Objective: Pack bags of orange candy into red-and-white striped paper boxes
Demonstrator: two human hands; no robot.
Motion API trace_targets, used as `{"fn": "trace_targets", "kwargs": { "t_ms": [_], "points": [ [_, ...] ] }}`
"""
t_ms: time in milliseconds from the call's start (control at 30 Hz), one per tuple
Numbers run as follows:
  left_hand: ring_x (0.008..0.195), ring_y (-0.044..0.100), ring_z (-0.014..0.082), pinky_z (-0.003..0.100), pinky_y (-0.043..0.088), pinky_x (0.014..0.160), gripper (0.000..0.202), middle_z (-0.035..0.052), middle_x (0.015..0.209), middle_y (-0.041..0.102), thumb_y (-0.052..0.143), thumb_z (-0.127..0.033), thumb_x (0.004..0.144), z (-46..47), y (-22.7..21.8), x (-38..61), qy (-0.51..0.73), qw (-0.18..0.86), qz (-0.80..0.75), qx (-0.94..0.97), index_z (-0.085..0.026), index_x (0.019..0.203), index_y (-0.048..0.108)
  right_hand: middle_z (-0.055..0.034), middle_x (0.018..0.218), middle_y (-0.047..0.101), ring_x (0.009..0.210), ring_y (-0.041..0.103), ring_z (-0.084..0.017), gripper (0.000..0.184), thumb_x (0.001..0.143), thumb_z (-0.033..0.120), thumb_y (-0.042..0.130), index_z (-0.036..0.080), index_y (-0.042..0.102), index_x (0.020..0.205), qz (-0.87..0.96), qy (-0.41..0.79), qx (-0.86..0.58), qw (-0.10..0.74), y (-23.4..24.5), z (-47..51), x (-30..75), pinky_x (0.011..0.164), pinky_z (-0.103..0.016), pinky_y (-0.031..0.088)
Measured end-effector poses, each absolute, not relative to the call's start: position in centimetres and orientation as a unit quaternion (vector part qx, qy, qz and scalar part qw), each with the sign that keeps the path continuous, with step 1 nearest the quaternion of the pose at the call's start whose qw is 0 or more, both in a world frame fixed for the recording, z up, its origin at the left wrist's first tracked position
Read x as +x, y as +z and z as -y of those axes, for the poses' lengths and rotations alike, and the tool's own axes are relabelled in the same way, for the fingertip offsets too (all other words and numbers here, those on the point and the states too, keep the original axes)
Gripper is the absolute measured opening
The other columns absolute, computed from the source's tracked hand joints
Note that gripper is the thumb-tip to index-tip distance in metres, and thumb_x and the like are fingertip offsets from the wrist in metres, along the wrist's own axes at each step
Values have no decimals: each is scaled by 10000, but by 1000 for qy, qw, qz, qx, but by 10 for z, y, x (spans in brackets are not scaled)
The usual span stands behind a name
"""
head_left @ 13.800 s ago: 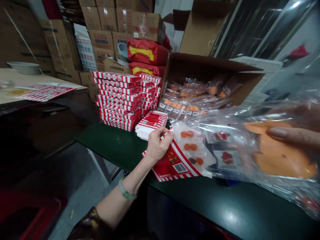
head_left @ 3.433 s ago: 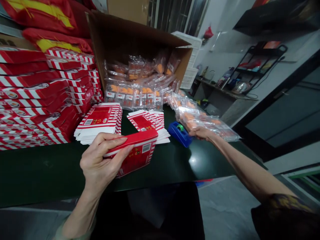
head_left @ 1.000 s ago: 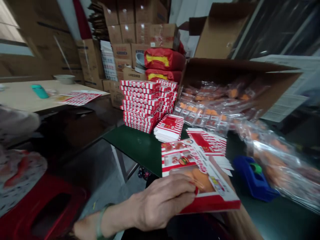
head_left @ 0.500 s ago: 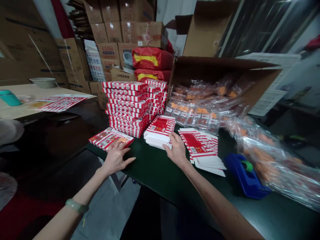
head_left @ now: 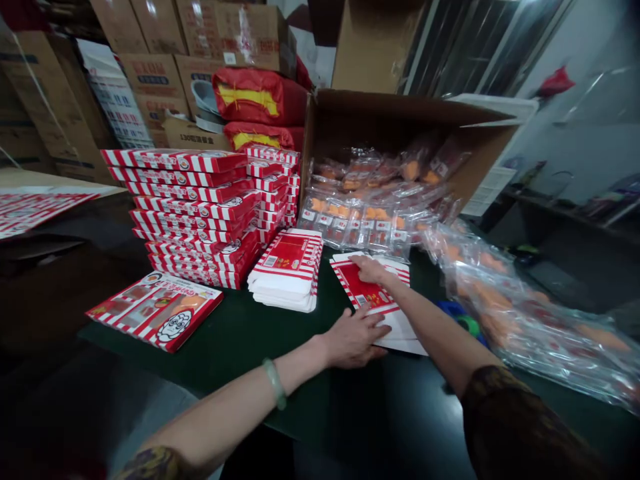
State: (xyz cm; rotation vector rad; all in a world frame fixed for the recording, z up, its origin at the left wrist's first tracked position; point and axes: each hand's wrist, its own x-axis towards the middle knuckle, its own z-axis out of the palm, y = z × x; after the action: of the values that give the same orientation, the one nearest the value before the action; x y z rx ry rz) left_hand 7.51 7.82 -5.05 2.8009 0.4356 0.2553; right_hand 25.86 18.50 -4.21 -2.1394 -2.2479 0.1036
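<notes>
A loose pile of flat red-and-white striped cartons (head_left: pixel 361 285) lies on the dark green table, with white flaps toward me. My left hand (head_left: pixel 353 337) rests at the pile's near left edge, fingers spread over the top carton. Across the far side of the same carton reaches my right hand (head_left: pixel 373 270), its index finger stretched out flat and the others partly hidden. Left of it sits a neater stack of flat cartons (head_left: pixel 287 260). One filled box (head_left: pixel 155 310) with food pictures lies apart at the table's left edge.
Tall stacks of filled striped boxes (head_left: pixel 195 220) stand at the back left. A large cardboard box (head_left: pixel 400 107) on its side holds clear packs of food (head_left: pixel 350 217). More packs (head_left: pixel 525 313) spread along the right. A blue tape dispenser (head_left: pixel 453 309) is partly behind my right forearm.
My left hand has left the filled box and moved right to the loose carton pile. My right hand has shifted from the neater stack onto that pile. The view has turned right.
</notes>
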Motion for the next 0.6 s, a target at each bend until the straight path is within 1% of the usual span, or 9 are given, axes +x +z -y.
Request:
{"fn": "trace_targets", "kwargs": {
  "t_ms": [33,100,167,267,367,500,600],
  "points": [
    [1305,351,348,579,397,913,390,120,1296,540,399,-421,904,-80,-54,84,55,151,-159,974,-194,1193,529,-95,1241,526,1068,551,-213,361,892,326,536,168,517,1216,732,32,-681,-3,-45,-188,262,891,-437,477],
    [1231,430,341,580,392,895,383,115,1195,602,352,-425,919,-82,-60,91,16,156,-183,970,-171,1081,587,-98,1258,513,1088,540,-222,373,890,329,539,170,510,1226,742,29,-669,-41,-50,-193,264,905,-450,466],
    [1153,490,341,556,402,876,411,130,1105,635,345,-434,918,-78,-66,91,14,142,-207,968,-137,984,623,-98,1264,508,1098,534,-226,378,889,333,539,170,507,1229,746,34,-662,-74,-51,-195,266,912,-456,459],
    [1075,535,359,522,420,843,485,177,1003,649,360,-471,905,-64,-72,85,17,106,-246,963,-80,906,646,-96,1235,527,1079,545,-222,374,886,338,543,162,516,1215,739,66,-660,-120,-42,-194,273,903,-452,464],
    [1037,551,362,484,449,796,517,190,971,643,356,-481,903,-49,-75,83,18,88,-279,956,-52,911,646,-96,1240,523,1086,539,-224,376,883,343,546,162,519,1211,730,100,-662,-139,-29,-187,277,906,-455,460],
    [1024,556,364,461,466,773,524,205,970,625,362,-472,901,-35,-75,83,6,55,-299,953,-30,961,637,-96,1252,511,1087,532,-223,366,878,351,551,159,529,1188,725,133,-664,-124,-19,-178,269,898,-441,463],
    [934,600,338,459,474,763,475,192,965,630,402,-447,894,-29,-71,80,-8,60,-322,945,-46,962,648,-94,1223,526,1066,542,-217,364,873,347,559,152,529,1180,719,157,-668,-111,-18,-175,261,883,-431,470]
  ]
}}
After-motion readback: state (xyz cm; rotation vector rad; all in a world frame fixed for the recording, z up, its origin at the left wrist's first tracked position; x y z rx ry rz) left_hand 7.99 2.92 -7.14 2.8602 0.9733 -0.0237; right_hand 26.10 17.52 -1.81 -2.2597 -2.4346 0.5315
